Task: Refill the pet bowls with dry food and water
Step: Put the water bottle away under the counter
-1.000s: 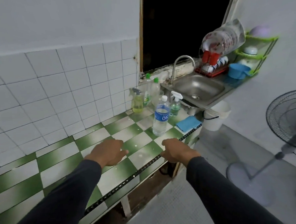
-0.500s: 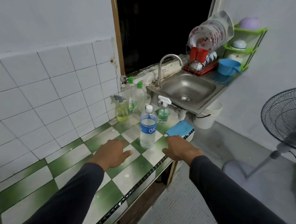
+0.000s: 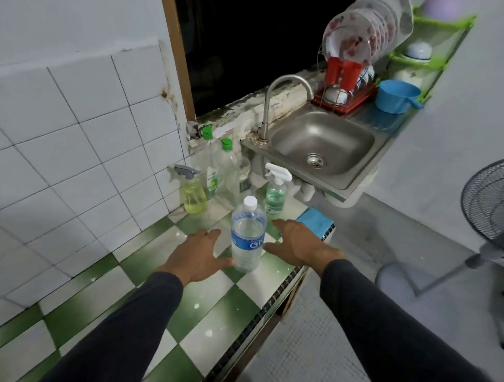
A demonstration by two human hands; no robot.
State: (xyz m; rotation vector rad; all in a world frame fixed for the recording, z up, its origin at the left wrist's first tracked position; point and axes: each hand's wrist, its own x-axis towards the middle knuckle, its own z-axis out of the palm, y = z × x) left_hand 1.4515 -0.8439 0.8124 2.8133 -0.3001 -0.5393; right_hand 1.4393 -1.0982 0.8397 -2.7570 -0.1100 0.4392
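A clear water bottle [image 3: 248,235] with a white cap and a blue label stands upright on the green and white tiled counter [image 3: 111,326]. My left hand [image 3: 198,257] is just left of it, fingers spread, its thumb at the bottle's base. My right hand [image 3: 299,244] is just right of the bottle, fingers straight, thumb near the label. Neither hand is wrapped round the bottle. No pet bowl or dry food is in view.
Two spray bottles [image 3: 192,191] [image 3: 276,191] and two green-capped bottles [image 3: 227,168] stand behind the water bottle. A blue cloth [image 3: 316,221] lies at the counter's end. A steel sink [image 3: 322,148] with a tap, a dish rack [image 3: 350,81], a blue scoop [image 3: 395,95] and a fan [image 3: 496,205] are to the right.
Both hands have moved forward along the counter and closed in on the two sides of the water bottle. The view has moved closer to the sink.
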